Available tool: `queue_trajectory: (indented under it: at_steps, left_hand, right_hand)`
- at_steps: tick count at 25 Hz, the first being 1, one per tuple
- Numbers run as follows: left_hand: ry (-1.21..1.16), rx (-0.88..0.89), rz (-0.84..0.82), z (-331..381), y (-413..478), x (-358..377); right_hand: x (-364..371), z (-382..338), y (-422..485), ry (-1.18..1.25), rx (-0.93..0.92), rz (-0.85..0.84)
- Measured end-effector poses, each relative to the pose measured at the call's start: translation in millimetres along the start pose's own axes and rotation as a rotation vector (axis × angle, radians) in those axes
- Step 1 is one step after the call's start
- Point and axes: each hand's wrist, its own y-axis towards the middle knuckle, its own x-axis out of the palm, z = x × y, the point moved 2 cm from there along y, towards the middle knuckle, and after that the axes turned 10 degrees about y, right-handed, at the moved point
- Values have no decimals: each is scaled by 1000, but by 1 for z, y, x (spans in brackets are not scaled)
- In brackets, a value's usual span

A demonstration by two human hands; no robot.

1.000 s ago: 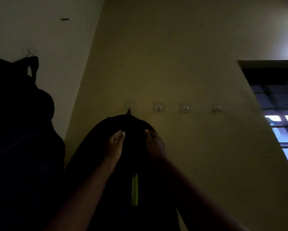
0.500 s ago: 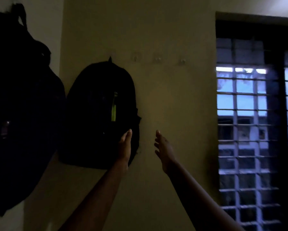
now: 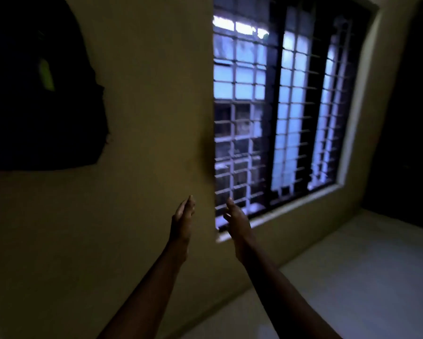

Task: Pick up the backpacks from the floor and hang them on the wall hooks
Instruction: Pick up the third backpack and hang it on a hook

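At about 10 o'clock in the view, a black backpack hangs flat against the yellowish wall, well apart from both hands. The left hand and right hand are raised side by side at about 6 o'clock from the frame's centre, near each other but not touching. Each hand is empty, fingers extended and held close together, palms facing inward. The backpack lies up and to the left of them, at roughly 10 o'clock from the left hand.

The room is dim. A barred window occupies the 1 o'clock area, with pale blue light behind its grille; the right hand overlaps its lower left corner. A light-coloured floor shows at 4 o'clock.

The backpack's long axis runs roughly 12 to 6 o'clock, its top cut off by the frame edge. A yellow-green strip on its front runs the same way. The hook holding it is out of view.
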Motion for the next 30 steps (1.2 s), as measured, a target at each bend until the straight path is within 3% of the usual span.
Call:
queue_trajectory:
  at_steps: [7, 14, 18, 21, 25, 27, 30]
  left_hand:
    - [29, -287, -345, -121, -152, 88]
    - [204, -455, -706, -175, -280, 166]
    - [282, -486, -846, -199, -343, 211]
    - [377, -526, -891, -251, -397, 246]
    - [506, -762, -848, -374, -477, 264]
    - [552, -864, -812, -441, -511, 263]
    - [613, -971, -761, -558, -558, 255]
  right_hand:
    - [-171, 67, -159, -39, 201, 464]
    - [-299, 91, -284, 38, 286, 838]
    - [-359, 114, -337, 63, 368, 960]
    - [-412, 160, -376, 95, 531, 978]
    - [-484, 277, -425, -16, 797, 891]
    - [-516, 344, -447, -177, 884, 812]
    - [-557, 466, -480, -517, 942, 544]
